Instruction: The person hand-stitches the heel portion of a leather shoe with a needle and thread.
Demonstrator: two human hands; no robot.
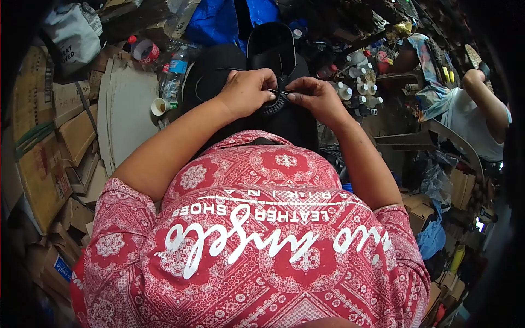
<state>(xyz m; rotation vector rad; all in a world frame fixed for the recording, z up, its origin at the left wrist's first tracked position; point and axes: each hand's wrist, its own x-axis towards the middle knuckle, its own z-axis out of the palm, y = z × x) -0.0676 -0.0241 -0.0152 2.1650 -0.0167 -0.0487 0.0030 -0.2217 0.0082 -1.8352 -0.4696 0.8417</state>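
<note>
On my lap rests a black shoe (pixel 271 45), its opening pointing away from me and a thick braided seam running along the near part. My left hand (pixel 247 92) is closed, thumb and fingertips pinching at the left side of that braid. From the other side, my right hand (pixel 320 99) pinches at the same spot, its fingertips almost meeting the left ones. A thin dark line, like thread, curves over the black cloth (pixel 210 76) left of my left hand. Whatever fine strand or tool sits between the fingertips is too small to make out.
Left stand a pale curved board (pixel 128 117), a paper cup (pixel 159 106), plastic bottles (pixel 176 68) and stacked cardboard (pixel 41 169). A blue bag (pixel 219 22) lies ahead. Several small white-capped bottles (pixel 361 82) are at the right, and another person (pixel 473 120) is farther right.
</note>
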